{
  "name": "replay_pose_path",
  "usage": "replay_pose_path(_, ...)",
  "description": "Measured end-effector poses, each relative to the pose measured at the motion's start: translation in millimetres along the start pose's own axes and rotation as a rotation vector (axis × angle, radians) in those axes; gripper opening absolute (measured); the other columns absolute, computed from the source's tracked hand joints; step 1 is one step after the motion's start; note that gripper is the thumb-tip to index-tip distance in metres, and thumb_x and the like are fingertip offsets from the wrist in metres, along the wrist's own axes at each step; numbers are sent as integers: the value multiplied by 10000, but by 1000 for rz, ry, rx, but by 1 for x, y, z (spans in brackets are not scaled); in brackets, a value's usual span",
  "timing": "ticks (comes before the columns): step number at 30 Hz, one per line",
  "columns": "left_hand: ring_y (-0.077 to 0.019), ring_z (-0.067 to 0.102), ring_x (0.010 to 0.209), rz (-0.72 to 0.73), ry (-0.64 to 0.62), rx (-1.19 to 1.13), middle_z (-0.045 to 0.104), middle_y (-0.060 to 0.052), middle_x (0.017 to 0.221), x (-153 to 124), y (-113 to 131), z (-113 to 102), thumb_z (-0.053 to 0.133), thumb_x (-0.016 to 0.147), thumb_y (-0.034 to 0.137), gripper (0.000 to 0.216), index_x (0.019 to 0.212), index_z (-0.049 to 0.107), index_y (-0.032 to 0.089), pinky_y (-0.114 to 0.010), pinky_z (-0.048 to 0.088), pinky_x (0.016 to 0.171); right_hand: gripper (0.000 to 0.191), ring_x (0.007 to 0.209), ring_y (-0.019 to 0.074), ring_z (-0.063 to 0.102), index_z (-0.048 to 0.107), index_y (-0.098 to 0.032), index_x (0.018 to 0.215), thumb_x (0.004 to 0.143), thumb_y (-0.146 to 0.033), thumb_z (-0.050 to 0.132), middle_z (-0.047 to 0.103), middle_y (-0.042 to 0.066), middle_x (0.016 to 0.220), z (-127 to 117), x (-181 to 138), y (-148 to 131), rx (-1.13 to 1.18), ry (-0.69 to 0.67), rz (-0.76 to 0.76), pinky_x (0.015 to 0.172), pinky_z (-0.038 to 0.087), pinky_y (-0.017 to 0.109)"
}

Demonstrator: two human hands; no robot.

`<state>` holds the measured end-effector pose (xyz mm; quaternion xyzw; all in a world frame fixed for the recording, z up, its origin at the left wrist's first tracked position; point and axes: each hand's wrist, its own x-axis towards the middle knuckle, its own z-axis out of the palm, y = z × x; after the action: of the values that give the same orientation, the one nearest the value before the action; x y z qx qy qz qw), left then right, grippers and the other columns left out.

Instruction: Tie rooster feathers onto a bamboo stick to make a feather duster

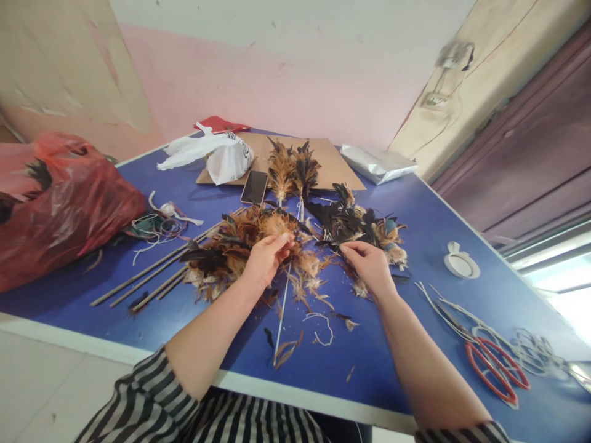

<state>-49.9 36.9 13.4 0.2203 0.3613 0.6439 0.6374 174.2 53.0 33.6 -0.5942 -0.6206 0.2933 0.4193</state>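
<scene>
**Q:** How many hands are there, and what are they doing?

**A:** Two, both the person's own, with striped sleeves. The left hand (268,257) pinches a tuft from the brown feather heap (226,246), fingertips closed on it. The right hand (369,266) has bent fingers, their tips pressed into the dark feather heap (344,221). I cannot tell whether it grips any.

**Q:** Where are the feathers?

**A:** The two heaps lie side by side at the middle of the blue table (415,209). A thin white stick (284,307) runs between the hands up to one finished feather tuft (290,169).

**Q:** What else can be counted?

**A:** About four bare sticks (148,277) lie left of the brown heap. There is one phone (254,186), one red plastic bag (60,203), one white plastic bag (226,159), one cardboard sheet (330,161), one silver packet (376,163), one white roll (462,264) and one pair of red-handled scissors (494,366).

**Q:** Any readable writing?

**A:** The white bag has dark print, too small to read.
</scene>
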Motion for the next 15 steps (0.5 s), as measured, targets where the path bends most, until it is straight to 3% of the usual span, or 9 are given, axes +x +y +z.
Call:
replay_pose_path(4,-92,613,712,-33,-27,-38,674,-47,831,-2,-1,1,743,620,229,187,750,667,118,-161,454,554,236,689,163,594,714,-178,797,713,-358,588,690,27,751,17,42,-15,-248,-106,-103,652,426,257)
replay_pose_path(10,-76,603,679,-96,-61,-114,665,-48,829,-1,2,1,724,649,213,160,759,663,114,-148,448,530,245,737,211,624,724,-168,743,702,-368,589,691,78,718,67,106,-13,-525,-126,8,646,426,267)
replay_pose_path(15,-61,585,645,-116,-60,-147,654,-35,807,1,3,-1,727,647,213,162,762,660,119,-137,430,503,259,835,293,631,713,-118,737,670,-352,623,676,185,769,101,132,-11,-631,-133,102,701,443,339)
